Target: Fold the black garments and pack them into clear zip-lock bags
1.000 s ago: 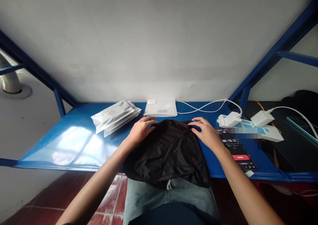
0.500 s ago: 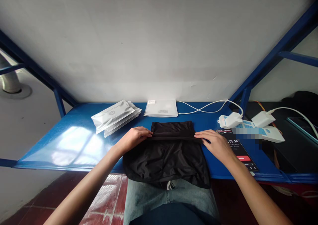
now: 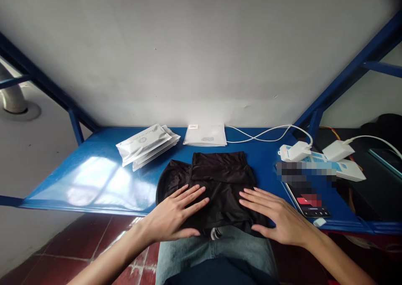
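Black garment [image 3: 216, 180]: folded dark fabric lying at the near edge of the blue table [image 3: 94, 176], its near hem hanging over the edge toward the person's lap; a folded band runs across its far side.
Left hand [image 3: 176, 213]: laid palm down on the near left part of the black garment, fingers straight and spread, gripping nothing.
Right hand [image 3: 276, 213]: laid palm down on the near right part of the black garment, fingers straight and spread, thumb out to the near side, gripping nothing.
Phone [image 3: 309, 201]: lit screen up, on the table just right of the black garment, near the right hand.
Power strip [image 3: 323, 163]: white, right of the black garment and beyond the phone, with white chargers plugged in.
White cable [image 3: 260, 134]: runs along the table's far edge, beyond the black garment.
White packet [image 3: 205, 135]: flat, straight beyond the black garment, by the wall.
Stack of silver pouches [image 3: 147, 144]: beyond and left of the black garment.
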The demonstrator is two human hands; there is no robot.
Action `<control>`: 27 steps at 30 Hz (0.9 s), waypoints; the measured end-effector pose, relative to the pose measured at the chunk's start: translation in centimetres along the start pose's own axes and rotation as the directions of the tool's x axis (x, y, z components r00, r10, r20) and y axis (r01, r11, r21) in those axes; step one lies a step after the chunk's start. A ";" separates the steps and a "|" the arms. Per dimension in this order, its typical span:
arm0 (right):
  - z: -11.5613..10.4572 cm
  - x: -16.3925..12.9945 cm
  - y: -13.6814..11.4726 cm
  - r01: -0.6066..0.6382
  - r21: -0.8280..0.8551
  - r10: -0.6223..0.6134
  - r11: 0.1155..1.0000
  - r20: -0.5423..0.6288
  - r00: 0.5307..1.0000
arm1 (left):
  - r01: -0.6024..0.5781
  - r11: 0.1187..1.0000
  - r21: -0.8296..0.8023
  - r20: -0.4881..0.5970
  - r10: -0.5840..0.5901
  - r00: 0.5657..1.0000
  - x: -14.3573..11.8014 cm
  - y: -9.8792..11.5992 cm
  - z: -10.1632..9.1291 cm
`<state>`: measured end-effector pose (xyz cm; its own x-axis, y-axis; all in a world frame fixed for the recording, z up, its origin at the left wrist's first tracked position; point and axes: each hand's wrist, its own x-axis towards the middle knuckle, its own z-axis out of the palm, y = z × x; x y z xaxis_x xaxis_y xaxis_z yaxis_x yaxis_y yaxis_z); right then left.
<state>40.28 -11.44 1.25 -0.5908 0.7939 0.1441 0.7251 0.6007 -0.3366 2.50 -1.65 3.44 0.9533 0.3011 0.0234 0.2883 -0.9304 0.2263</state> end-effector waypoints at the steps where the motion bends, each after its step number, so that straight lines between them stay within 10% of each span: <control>1: 0.1 -0.5 0.2 0.007 0.008 -0.007 1.000 0.036 0.999 | -0.001 1.000 0.009 0.019 0.000 1.000 -0.4 -0.1 0.4; 11: -0.7 -2.2 0.3 -0.072 0.047 0.066 0.996 0.121 0.990 | -0.038 0.999 0.028 -0.016 0.039 0.999 -2.5 -1.0 0.6; 20: -1.3 -1.6 -0.6 -0.278 0.283 0.271 0.918 0.062 0.960 | 0.019 0.994 -0.107 -0.325 -0.053 0.944 -3.1 -1.3 1.0; 27: 0.5 -0.7 0.6 -0.505 0.358 0.598 0.785 -0.228 0.768 | 0.375 0.849 -0.372 -0.259 -0.482 0.837 -2.0 -2.7 1.5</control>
<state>41.00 -11.66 0.47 0.0606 0.9907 0.1221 0.7408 0.0374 -0.6707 -0.08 -0.01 1.34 0.6358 0.7546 0.1621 0.5685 -0.5999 0.5629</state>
